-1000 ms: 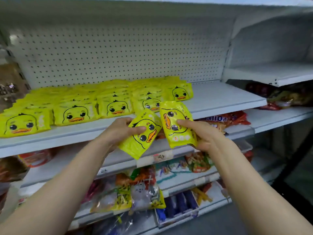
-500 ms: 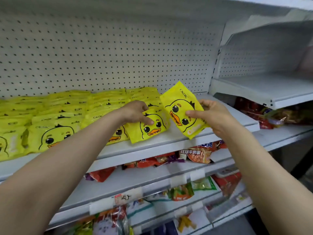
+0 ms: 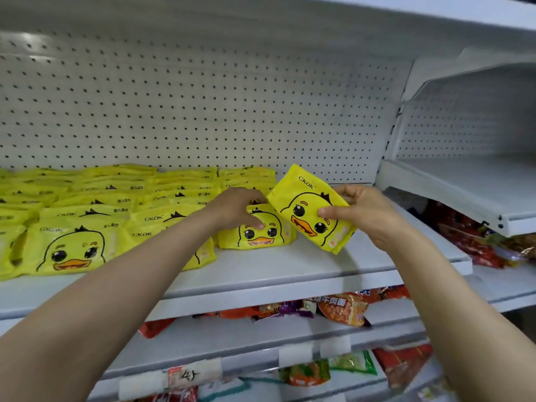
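Yellow shelf pack (image 3: 261, 237) under left hand (image 3: 235, 208) | tilted pack (image 3: 307, 204) part-hides right hand (image 3: 368, 216)

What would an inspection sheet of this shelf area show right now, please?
Surface: white shelf carrying the packs.
Job's things: front duck pack on the shelf at the row's right end; tilted duck pack held above the shelf.
Clutter: rows of duck packs to the left.
Grips: left grip holds the front duck pack; right grip pinches the tilted duck pack.
Cables: nothing seen.
Surroundings: pegboard back, snack packets below, price tag.
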A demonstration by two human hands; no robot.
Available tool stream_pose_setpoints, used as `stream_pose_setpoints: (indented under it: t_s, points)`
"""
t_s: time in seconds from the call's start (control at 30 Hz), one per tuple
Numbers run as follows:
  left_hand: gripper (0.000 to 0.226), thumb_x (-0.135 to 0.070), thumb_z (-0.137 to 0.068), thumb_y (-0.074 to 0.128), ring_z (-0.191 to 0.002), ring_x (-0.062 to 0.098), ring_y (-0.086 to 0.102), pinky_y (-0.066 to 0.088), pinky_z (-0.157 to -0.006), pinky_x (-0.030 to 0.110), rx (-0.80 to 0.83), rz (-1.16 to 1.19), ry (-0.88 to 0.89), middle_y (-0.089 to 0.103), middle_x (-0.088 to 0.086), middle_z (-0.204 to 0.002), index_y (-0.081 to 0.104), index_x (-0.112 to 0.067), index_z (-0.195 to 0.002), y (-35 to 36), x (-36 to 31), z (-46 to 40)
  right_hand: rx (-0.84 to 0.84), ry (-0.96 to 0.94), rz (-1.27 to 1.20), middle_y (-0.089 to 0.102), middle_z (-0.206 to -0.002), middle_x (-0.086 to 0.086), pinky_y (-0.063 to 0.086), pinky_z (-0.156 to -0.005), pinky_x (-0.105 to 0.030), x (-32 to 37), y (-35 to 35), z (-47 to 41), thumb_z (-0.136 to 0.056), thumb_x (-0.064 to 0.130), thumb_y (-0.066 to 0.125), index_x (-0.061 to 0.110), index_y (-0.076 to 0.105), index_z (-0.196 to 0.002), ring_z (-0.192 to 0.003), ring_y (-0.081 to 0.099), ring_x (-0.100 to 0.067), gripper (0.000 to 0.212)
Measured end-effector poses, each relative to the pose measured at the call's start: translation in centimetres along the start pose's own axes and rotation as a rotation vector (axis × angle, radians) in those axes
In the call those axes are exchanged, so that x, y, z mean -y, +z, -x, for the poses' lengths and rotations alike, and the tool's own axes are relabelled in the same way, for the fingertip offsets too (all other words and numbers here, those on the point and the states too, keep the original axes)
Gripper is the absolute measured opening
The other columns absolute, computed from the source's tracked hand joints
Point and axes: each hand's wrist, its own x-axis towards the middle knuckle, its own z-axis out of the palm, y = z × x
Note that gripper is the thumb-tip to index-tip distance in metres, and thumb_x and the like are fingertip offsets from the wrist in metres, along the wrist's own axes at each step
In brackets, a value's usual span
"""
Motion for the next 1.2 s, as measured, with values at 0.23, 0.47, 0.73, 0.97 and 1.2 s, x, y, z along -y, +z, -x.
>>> stream_pose_setpoints:
  t_s: [0.23,0.47,0.73,0.97,1.2]
  points:
    - [0.064,-0.043,-0.067,0.083,-0.11,0.019,0.049,0.042,-0.088,0.032,-0.16,-0.019,-0.015,0.058,0.001,-0.112,0.059,-0.026,-0.124,1.4,0.3,0.9,0.071,-0.016,0.065,0.077,-0.095,-0.003,0.058,-0.076,-0.034,-0.7,-1.3,-1.7,-0.066,0.003,0.086,0.011,0.067,-0.105,-0.084,0.074,-0.021,0.044]
    - [0.05,-0.046,-0.082,0.071,-0.123,0.026,0.045,0.039,-0.099,0.037,-0.354,-0.125,-0.074,0.061,0.003,-0.125,0.059,-0.024,-0.126,1.0,1.5,4.2,0.258,-0.035,0.209,0.075,-0.096,-0.005,0.055,-0.065,-0.023,0.6,-0.9,-2.8,-0.07,0.001,0.083,0.012,0.067,-0.1,-0.074,0.07,-0.012,0.036]
    - [0.054,-0.056,-0.086,0.045,-0.119,0.034,0.052,0.042,-0.1,0.044,-0.606,-0.264,-0.125,0.065,0.008,-0.121,0.067,-0.018,-0.116,3.0,5.2,11.4,0.466,-0.138,0.412,0.069,-0.103,-0.002,0.051,-0.081,-0.019,0.3,4.2,-4.1,-0.066,0.01,0.089,0.025,0.069,-0.094,-0.091,0.061,-0.006,0.037]
    - [0.057,-0.059,-0.087,0.042,-0.13,0.032,0.045,0.036,-0.106,0.057,-0.596,-0.29,-0.176,0.058,0.007,-0.134,0.062,-0.022,-0.125,4.1,6.0,12.1,0.454,-0.217,0.514,0.065,-0.095,0.011,0.042,-0.082,-0.017,-1.4,7.4,-5.8,-0.068,0.02,0.089,0.03,0.07,-0.097,-0.093,0.059,-0.005,0.036]
    - [0.059,-0.063,-0.089,0.039,-0.133,0.03,0.042,0.035,-0.107,0.055,-0.597,-0.27,-0.135,0.056,0.006,-0.136,0.062,-0.021,-0.125,4.4,6.3,11.9,0.354,-0.442,0.858,0.06,-0.123,0.005,0.047,-0.096,-0.036,-2.1,8.5,-5.9,-0.071,0.035,0.085,0.033,0.058,-0.129,-0.113,0.054,-0.014,0.064]
